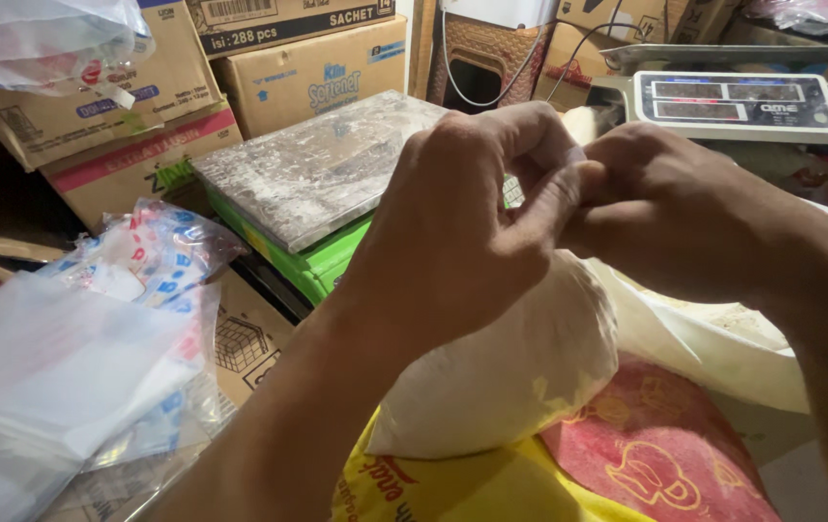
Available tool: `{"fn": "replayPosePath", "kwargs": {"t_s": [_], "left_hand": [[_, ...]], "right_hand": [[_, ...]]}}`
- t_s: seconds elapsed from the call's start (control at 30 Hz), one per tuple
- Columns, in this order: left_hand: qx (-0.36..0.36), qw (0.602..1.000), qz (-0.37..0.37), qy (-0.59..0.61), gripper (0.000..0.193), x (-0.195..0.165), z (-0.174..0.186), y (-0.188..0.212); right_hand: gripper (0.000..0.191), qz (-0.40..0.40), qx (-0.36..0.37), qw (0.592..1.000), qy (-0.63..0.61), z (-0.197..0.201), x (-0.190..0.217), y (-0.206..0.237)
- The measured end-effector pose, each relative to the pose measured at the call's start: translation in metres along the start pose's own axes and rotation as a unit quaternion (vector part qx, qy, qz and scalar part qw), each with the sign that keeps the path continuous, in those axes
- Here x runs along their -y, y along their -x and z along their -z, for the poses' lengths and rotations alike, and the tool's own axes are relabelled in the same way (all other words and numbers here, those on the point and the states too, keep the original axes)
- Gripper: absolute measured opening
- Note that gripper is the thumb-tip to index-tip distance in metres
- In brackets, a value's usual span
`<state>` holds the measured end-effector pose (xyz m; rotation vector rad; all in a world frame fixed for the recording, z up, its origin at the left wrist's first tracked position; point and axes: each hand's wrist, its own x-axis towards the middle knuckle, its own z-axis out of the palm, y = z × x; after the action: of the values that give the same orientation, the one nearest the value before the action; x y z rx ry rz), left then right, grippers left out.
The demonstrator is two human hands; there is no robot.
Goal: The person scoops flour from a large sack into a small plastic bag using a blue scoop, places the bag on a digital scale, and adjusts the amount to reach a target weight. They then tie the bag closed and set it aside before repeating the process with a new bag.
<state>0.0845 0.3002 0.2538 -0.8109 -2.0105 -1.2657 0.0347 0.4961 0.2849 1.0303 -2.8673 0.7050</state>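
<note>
Left hand: our left hand (452, 232) is closed, thumb and fingers pinched on the twisted neck of the white-filled plastic bag (510, 372).
Right hand: our right hand (670, 217) is closed too, gripping the same neck from the other side; the two hands meet there, fingertips touching.
Bag: it bulges with white powder and hangs just below our hands, its bottom resting on the yellow and red sack (607, 464).
Sack: it lies under the bag at the near edge of view, and we see its open cream-coloured lining (713, 348) folded back beside the bag.
Scale: a digital scale (752, 101) with a display panel sits at the far right, beyond our right hand; its steel weighing pan (312, 169), dusted white, rests on a green base beyond our left hand.
Empty bags: a stack of clear plastic bags (56, 367) lies at the left, near the pan, with a printed clear packet (158, 251) on top.
Room: we are hemmed in by stacked cardboard cartons (230, 68) along the back; the light is dim, and what carries the pan and bags is hidden under clutter.
</note>
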Motion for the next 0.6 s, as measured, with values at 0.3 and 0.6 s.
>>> {"fn": "replayPosePath", "kwargs": {"t_s": [0.3, 0.6], "left_hand": [[0.001, 0.983, 0.084, 0.161, 0.019, 0.006, 0.013, -0.003], [0.078, 0.962, 0.219, 0.142, 0.025, 0.018, 0.02, -0.002]], "right_hand": [[0.037, -0.113, -0.008, 0.959, -0.261, -0.003, -0.011, 0.001], [0.042, -0.119, -0.064, 0.959, -0.249, -0.006, 0.002, 0.002]]}}
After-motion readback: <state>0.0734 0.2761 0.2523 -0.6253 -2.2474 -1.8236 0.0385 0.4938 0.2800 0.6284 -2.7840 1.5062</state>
